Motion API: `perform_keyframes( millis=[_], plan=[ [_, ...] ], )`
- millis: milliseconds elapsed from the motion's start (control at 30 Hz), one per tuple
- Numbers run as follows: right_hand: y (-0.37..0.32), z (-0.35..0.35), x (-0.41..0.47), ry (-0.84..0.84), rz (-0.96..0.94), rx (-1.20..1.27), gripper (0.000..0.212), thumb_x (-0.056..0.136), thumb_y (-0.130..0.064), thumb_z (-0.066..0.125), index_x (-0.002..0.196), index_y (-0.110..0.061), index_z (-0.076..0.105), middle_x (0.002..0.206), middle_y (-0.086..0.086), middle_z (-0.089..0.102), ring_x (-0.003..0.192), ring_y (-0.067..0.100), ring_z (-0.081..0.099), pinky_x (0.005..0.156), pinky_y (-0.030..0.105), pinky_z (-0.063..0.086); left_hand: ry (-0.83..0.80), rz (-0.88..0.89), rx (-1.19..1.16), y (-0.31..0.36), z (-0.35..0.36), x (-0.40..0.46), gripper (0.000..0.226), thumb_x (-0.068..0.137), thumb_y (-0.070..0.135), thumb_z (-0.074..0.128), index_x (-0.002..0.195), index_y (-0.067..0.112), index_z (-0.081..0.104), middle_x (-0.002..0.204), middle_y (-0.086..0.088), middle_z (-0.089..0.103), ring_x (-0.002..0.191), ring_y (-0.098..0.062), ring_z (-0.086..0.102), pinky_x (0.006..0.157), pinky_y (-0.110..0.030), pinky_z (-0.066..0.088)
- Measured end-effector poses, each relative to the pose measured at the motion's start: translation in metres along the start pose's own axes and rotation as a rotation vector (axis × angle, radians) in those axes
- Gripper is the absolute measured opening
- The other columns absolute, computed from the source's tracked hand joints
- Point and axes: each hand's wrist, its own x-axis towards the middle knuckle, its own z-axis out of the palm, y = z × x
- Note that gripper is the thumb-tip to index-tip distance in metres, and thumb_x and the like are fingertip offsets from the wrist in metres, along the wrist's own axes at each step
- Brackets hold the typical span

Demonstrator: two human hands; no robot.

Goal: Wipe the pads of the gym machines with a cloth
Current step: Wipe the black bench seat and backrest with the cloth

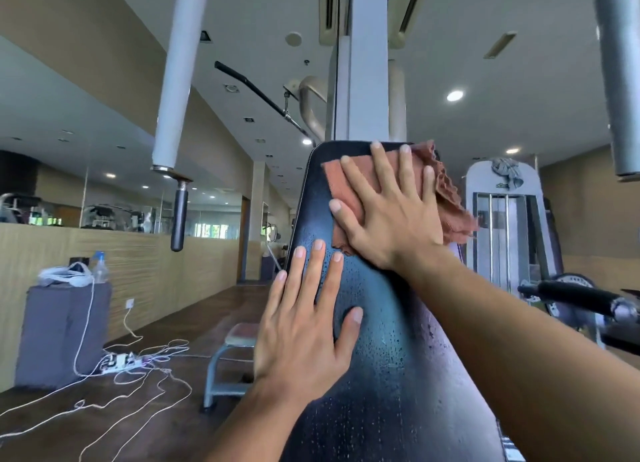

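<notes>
The left hand (304,326) was laid flat, fingers straight, on the pad's (388,357) left edge, nothing gripped. The pad below was beaded with droplets, so most was judged unwiped. The cloth (446,198) was pressed against the pad's top by the right hand (388,212), fingers spread, not curled. Other machines' pads presumably remained.

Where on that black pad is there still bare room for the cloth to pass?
The pad is bare between the left hand and the right forearm, and below both hands, where droplets show. A narrow strip along its top left edge is also free. The top right is crowded: the right hand presses the cloth there.
</notes>
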Motion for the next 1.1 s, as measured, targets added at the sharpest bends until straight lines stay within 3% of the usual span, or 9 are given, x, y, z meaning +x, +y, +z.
perform_keyframes(
  millis=[167,300,433,533,667,767,900,1000,1100],
  plan=[
    [-0.01,0.001,0.017,-0.019,0.061,0.025,0.069,0.092,-0.076,0.013,0.155,-0.049,0.002,0.168,0.0,-0.007,0.152,0.037,-0.013,0.116,0.065,-0.01,-0.011,-0.008,0.016,0.002,0.0,0.0,0.068,0.101,0.055,0.024,0.158,0.018,0.016,0.167,-0.004,0.003,0.154,-0.023,0.0,0.121,-0.044,0.013],
    [-0.022,0.001,0.029,0.0,-0.105,-0.036,0.066,0.093,-0.074,0.013,0.154,-0.05,0.008,0.168,0.001,-0.002,0.152,0.04,-0.007,0.116,0.068,-0.006,-0.024,-0.016,0.029,0.002,0.001,-0.001,0.069,0.101,0.055,0.022,0.159,0.019,0.013,0.167,-0.004,0.0,0.153,-0.022,-0.005,0.122,-0.043,0.008],
    [-0.03,0.001,0.038,-0.003,-0.035,-0.01,0.067,0.09,-0.077,0.014,0.153,-0.052,0.011,0.168,0.0,-0.001,0.152,0.041,-0.008,0.112,0.071,-0.009,-0.018,-0.019,0.028,0.001,0.002,-0.001,0.069,0.101,0.055,0.024,0.159,0.021,0.011,0.167,-0.003,-0.001,0.153,-0.021,-0.006,0.122,-0.042,0.007],
    [-0.019,0.0,0.031,0.0,-0.142,-0.045,0.068,0.089,-0.079,0.013,0.152,-0.053,0.012,0.168,-0.002,0.0,0.152,0.041,-0.007,0.114,0.071,-0.007,-0.013,-0.018,0.022,0.001,0.002,-0.001,0.069,0.1,0.055,0.025,0.159,0.02,0.013,0.167,-0.003,0.001,0.153,-0.021,-0.004,0.122,-0.041,0.007],
    [0.01,-0.003,0.011,0.026,0.047,0.017,0.069,0.09,-0.08,0.014,0.153,-0.052,0.011,0.168,-0.001,0.001,0.152,0.042,-0.007,0.114,0.07,-0.004,-0.002,-0.023,0.006,0.002,0.001,-0.001,0.069,0.099,0.055,0.026,0.158,0.02,0.016,0.167,-0.004,0.004,0.154,-0.022,-0.001,0.123,-0.042,0.009],
    [0.018,0.001,-0.017,0.011,-0.068,-0.018,0.069,0.091,-0.078,0.015,0.154,-0.051,0.011,0.168,-0.001,0.0,0.152,0.041,-0.007,0.115,0.071,-0.001,-0.018,-0.028,-0.002,0.003,-0.001,-0.001,0.069,0.1,0.055,0.024,0.159,0.02,0.015,0.167,-0.004,0.002,0.153,-0.021,-0.003,0.123,-0.041,0.006],
    [0.022,0.003,-0.053,0.002,0.165,0.098,0.067,0.092,-0.076,0.021,0.154,-0.052,0.01,0.168,-0.002,-0.004,0.152,0.04,-0.007,0.117,0.068,0.004,-0.025,-0.027,0.014,0.002,-0.002,-0.001,0.069,0.1,0.055,0.022,0.159,0.021,0.01,0.167,-0.003,-0.002,0.153,-0.021,-0.006,0.124,-0.04,0.003],
    [0.015,0.01,-0.09,0.008,0.063,0.038,0.067,0.092,-0.075,0.024,0.154,-0.05,0.016,0.168,0.0,0.003,0.153,0.038,-0.001,0.118,0.066,0.009,-0.017,-0.021,-0.005,0.001,-0.001,-0.002,0.07,0.098,0.053,0.026,0.159,0.02,0.013,0.167,-0.004,0.001,0.153,-0.022,-0.003,0.123,-0.043,0.008],
    [0.013,0.013,-0.102,-0.025,0.233,0.107,0.068,0.092,-0.076,0.021,0.154,-0.051,0.008,0.168,-0.002,-0.005,0.152,0.038,-0.008,0.115,0.069,0.006,-0.006,-0.025,-0.041,0.001,-0.001,-0.002,0.068,0.098,0.05,0.027,0.158,0.019,0.016,0.167,-0.003,0.003,0.154,-0.022,-0.002,0.123,-0.043,0.009]
  ],
)
